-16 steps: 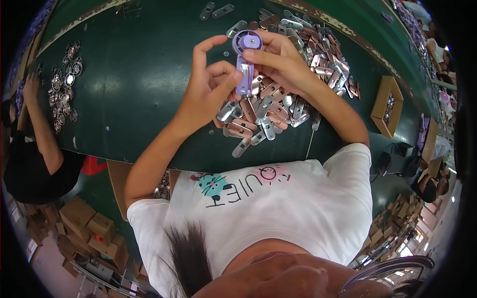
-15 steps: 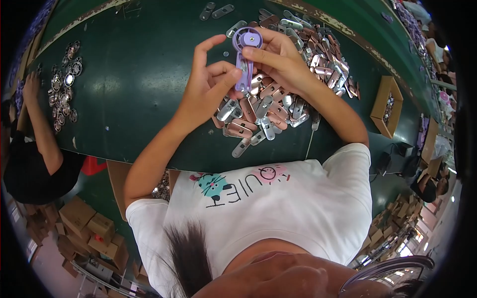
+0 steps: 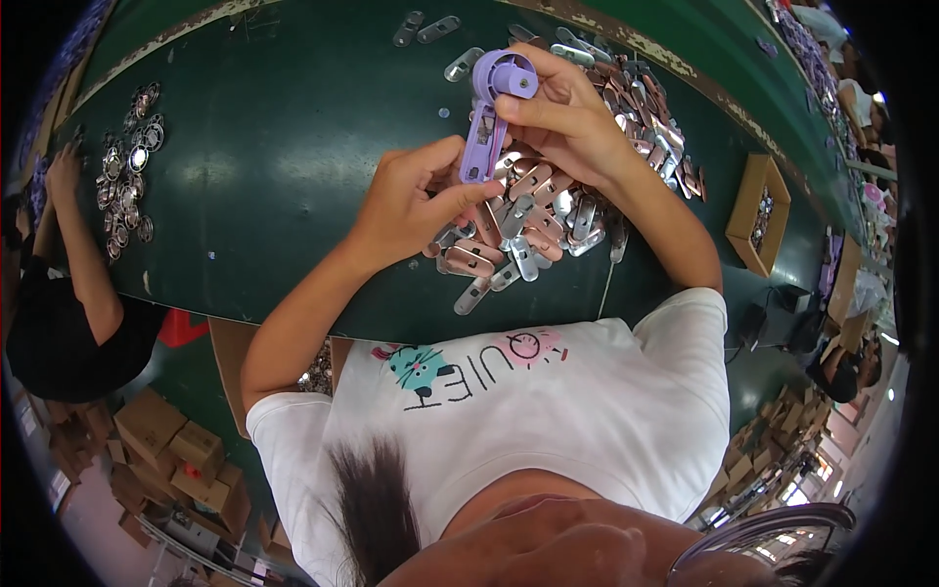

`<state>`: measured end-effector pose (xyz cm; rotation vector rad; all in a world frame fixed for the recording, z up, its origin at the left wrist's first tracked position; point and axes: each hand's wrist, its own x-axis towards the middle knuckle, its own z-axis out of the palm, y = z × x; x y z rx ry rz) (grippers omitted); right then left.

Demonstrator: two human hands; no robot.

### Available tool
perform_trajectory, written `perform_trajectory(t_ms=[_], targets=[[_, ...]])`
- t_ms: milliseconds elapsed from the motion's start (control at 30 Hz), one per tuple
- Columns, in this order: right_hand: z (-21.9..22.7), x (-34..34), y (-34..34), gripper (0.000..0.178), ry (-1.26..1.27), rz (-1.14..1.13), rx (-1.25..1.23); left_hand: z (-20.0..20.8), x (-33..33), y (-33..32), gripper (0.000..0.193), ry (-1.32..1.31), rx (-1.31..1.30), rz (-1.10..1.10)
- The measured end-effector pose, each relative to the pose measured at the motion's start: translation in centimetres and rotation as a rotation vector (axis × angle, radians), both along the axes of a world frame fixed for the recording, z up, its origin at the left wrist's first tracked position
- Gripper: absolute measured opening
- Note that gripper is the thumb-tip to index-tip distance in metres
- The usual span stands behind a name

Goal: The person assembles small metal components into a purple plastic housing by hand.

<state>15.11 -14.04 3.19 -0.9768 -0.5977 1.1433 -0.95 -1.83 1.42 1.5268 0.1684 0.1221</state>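
Observation:
My right hand [image 3: 562, 112] grips a purple plastic housing [image 3: 481, 147] by its round upper end, thumb on the front and fingers behind. The housing has a ring-shaped head with a round hub and a slim, hollow handle that hangs down, slightly tilted. At the handle's lower end, my left hand [image 3: 406, 201] is closed, its thumb and fingertips against the plastic; its curled fingers are partly hidden. Beneath and behind both hands spreads a heap of oblong metal plates [image 3: 528, 256], silver and rose-coloured, each with a small cut-out.
Several round metal rings [image 3: 137, 157] lie at the table's left, near another person's arm [image 3: 88, 259]. On the right stands an open cardboard box [image 3: 740, 210] with small parts inside. Loose silver plates [image 3: 438, 29] lie at the far side, before a worn raised edge [image 3: 176, 34].
My left fingers have curled in and the thumb has moved right along the handle's lower end. The housing has turned, its round head shifting slightly right and showing the hub from the side.

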Motion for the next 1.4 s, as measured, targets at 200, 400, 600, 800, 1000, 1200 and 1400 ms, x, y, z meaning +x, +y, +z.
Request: perform_trajectory(t_ms=[200, 400, 600, 800, 1000, 1200, 1400], targets=[[0.7, 3.4, 2.6, 0.04, -0.497, -0.053, -0.223, -1.4, 0.5, 1.1, 0.046, -0.084, 0.217, 0.096], [-3.9, 23.1, 11.7, 0.03, -0.814, -0.517, -0.09, -0.9, 1.4, 0.4, 0.049, -0.139, 0.479, 0.275], [-2.8, 15.6, 10.7, 0.05, -1.905, -0.75, -0.563, -1.3, 1.0, 1.2, 0.026, -0.183, 0.591, 0.229], [1.2, 2.8, -0.1, 0.035, -1.716, -0.296, -0.208, -0.6, 0.9, 0.7, 0.037, -0.315, 0.912, 0.256], [-3.4, -1.6, -2.6, 0.026, -1.851, -0.261, -0.073, -2.7, 0.6, 0.7, 0.036, -0.184, 1.144, 0.086], [-3.8, -1.6, -3.8, 0.04, -1.789, -0.233, -0.079, -2.6, 0.9, 0.4, 0.02, -0.249, 1.112, 0.104], [-3.5, -1.9, -3.6, 0.025, -1.651, -0.319, -0.036, -2.1, 0.9, 0.0, 0.015, -0.247, 1.093, 0.149]])
